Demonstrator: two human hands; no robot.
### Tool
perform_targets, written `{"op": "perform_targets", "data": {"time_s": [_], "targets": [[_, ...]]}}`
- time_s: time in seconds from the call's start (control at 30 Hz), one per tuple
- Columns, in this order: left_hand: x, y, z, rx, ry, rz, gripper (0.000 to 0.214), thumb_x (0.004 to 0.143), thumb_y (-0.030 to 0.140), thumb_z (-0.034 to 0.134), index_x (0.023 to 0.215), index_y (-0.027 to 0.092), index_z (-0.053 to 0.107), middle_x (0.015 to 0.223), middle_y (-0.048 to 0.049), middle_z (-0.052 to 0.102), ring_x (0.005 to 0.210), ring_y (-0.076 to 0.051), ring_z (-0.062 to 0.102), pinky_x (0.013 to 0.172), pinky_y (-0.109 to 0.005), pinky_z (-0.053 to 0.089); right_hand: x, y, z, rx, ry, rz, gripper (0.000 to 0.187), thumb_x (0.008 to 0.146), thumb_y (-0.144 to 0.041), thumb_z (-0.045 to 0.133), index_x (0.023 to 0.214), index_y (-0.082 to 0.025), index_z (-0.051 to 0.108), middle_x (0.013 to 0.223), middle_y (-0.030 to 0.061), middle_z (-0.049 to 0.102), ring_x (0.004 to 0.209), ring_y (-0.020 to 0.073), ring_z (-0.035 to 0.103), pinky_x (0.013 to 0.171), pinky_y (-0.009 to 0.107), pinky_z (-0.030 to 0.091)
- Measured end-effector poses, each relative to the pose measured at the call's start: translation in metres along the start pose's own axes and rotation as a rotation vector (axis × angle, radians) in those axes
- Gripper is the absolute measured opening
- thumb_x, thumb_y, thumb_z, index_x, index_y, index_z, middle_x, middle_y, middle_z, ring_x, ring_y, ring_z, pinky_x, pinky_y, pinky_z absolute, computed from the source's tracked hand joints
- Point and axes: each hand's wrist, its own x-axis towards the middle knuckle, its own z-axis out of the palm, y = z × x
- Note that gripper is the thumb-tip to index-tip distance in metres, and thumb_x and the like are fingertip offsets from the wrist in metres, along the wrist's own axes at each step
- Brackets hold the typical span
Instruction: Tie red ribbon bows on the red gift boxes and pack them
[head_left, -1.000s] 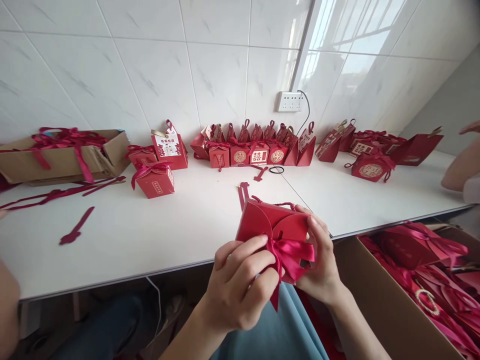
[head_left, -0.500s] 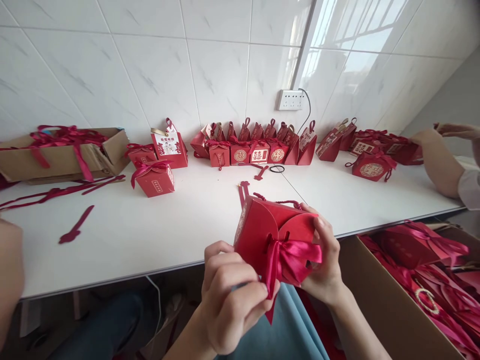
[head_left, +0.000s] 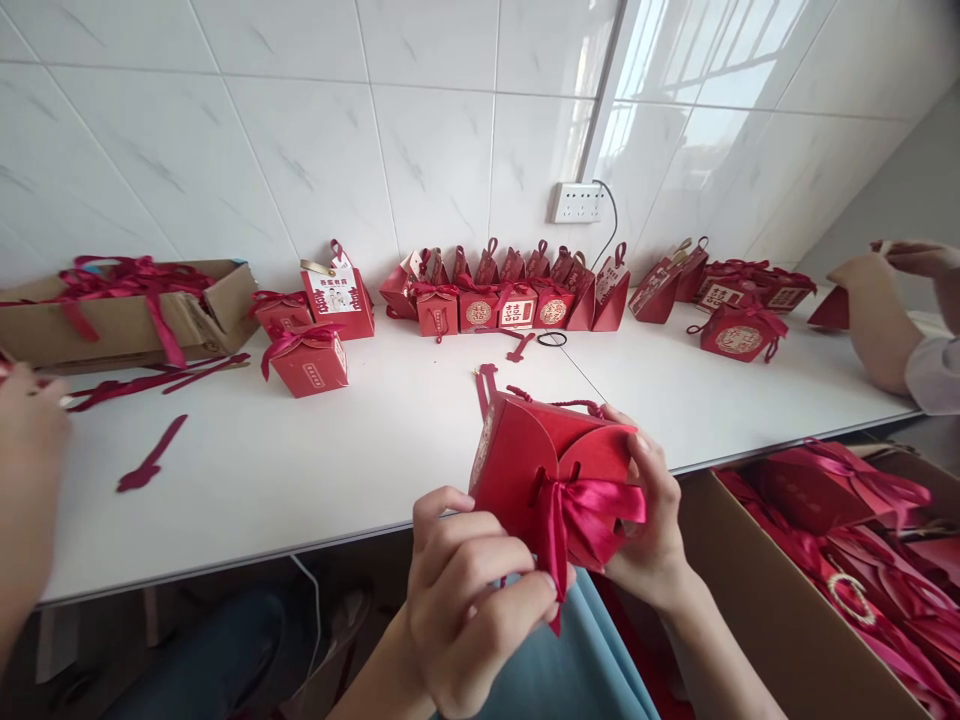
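I hold a red gift box (head_left: 525, 465) with a satin ribbon bow (head_left: 589, 515) above the near edge of the white table (head_left: 315, 470). My right hand (head_left: 652, 520) grips the box's right side, thumb on its top flap. Below and to the left, my left hand (head_left: 472, 600) pinches a hanging tail of the ribbon between thumb and fingers.
A row of finished red boxes (head_left: 510, 295) lines the wall under a socket (head_left: 577, 202). A cardboard carton with ribbons (head_left: 112, 310) sits far left, another carton of red boxes (head_left: 840, 560) lower right. Other people's hands show at the left edge (head_left: 26, 450) and at the right (head_left: 885, 300).
My left hand slid down from the bow to its hanging tail and pulled it. The box tilted up slightly. The people at both sides moved their hands into view.
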Motion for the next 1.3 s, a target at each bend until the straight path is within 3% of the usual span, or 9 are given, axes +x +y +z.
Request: {"op": "perform_targets", "data": {"time_s": [0.13,0.23,0.37,0.47,0.6,0.87,1.03,1.17,1.3], "targets": [[-0.001,-0.006,0.005,-0.178,0.061,-0.163,0.014,0.076,0.006,0.062,0.08,0.017,0.054,0.069,0.0014,0.058,0.066,-0.011,0.054,0.065,-0.029,0.048,-0.002,0.003,-0.004,0.003,-0.023,0.023,0.091,0.071,-0.013,0.071,0.143,-0.033,0.02,0.144,0.0104,0.03,0.133,0.0305,0.033,0.103,0.055,0.038],[-0.001,-0.024,0.013,-0.288,0.071,-0.612,0.011,0.082,0.014,0.057,0.075,0.019,0.049,0.061,0.0041,0.052,0.056,-0.009,0.051,0.052,-0.02,0.042,-0.004,0.007,-0.011,0.0,-0.098,0.048,0.09,0.071,-0.01,0.07,0.142,-0.036,0.021,0.146,0.0095,0.028,0.135,0.0305,0.031,0.102,0.055,0.039],[-0.001,-0.062,0.033,-0.353,-0.334,-1.07,0.027,0.083,0.037,0.051,0.063,0.019,0.047,0.052,0.0051,0.046,0.048,-0.009,0.046,0.046,-0.021,0.036,-0.006,0.009,-0.025,0.038,0.009,0.318,0.089,0.064,-0.021,0.079,0.139,-0.032,0.031,0.141,0.0096,0.037,0.131,0.0313,0.037,0.104,0.053,0.037],[-0.008,-0.083,0.056,-0.261,-0.555,-1.037,0.027,0.08,0.041,0.049,0.065,0.02,0.051,0.06,0.0021,0.056,0.058,-0.014,0.054,0.056,-0.025,0.041,-0.006,0.01,-0.036,0.351,0.178,0.67,0.086,0.063,-0.039,0.079,0.137,-0.027,0.036,0.137,0.0106,0.045,0.125,0.0313,0.044,0.104,0.051,0.038],[-0.025,-0.093,0.088,-0.245,-0.617,-0.823,0.022,0.083,0.038,0.042,0.077,0.022,0.056,0.086,-0.0028,0.065,0.089,-0.021,0.059,0.082,-0.035,0.045,-0.004,0.009,-0.054,0.899,0.227,0.99,0.068,0.067,-0.058,0.068,0.125,-0.027,0.051,0.125,0.0087,0.059,0.116,0.0321,0.053,0.096,0.053,0.044],[-0.038,-0.1,0.098,-0.204,-0.672,-0.77,0.027,0.08,0.041,0.039,0.078,0.022,0.058,0.092,-0.0059,0.066,0.096,-0.025,0.057,0.084,-0.04,0.047,-0.002,-0.006,-0.076,1.283,0.151,1.117,0.054,0.075,-0.059,0.06,0.114,-0.023,0.059,0.123,0.006,0.061,0.112,0.0247,0.058,0.092,0.041,0.049],[-0.039,-0.099,0.096,-0.185,-0.664,-0.751,0.029,0.08,0.043,0.039,0.076,0.022,0.059,0.09,-0.0053,0.067,0.093,-0.024,0.058,0.081,-0.037,0.049,-0.005,-0.009,-0.072,0.977,0.247,1.117,0.06,0.071,-0.064,0.06,0.116,-0.024,0.054,0.123,0.009,0.059,0.109,0.0282,0.058,0.091,0.047,0.049],[-0.041,-0.1,0.096,-0.189,-0.67,-0.745,0.029,0.08,0.043,0.038,0.075,0.022,0.058,0.089,-0.005,0.066,0.092,-0.024,0.058,0.079,-0.036,0.049,-0.017,-0.003,-0.076,0.124,0.313,0.837,0.075,0.062,-0.036,0.079,0.127,-0.031,0.043,0.13,0.0085,0.048,0.116,0.0297,0.052,0.096,0.051,0.045],[-0.039,-0.1,0.095,-0.204,-0.661,-0.715,0.03,0.08,0.044,0.04,0.076,0.022,0.059,0.087,-0.0056,0.067,0.091,-0.024,0.059,0.076,-0.034,0.05,-0.032,0.006,-0.095,-0.547,0.211,0.499,0.073,0.064,-0.026,0.076,0.128,-0.033,0.041,0.138,0.009,0.03,0.128,0.0303,0.038,0.095,0.05,0.047]]}}
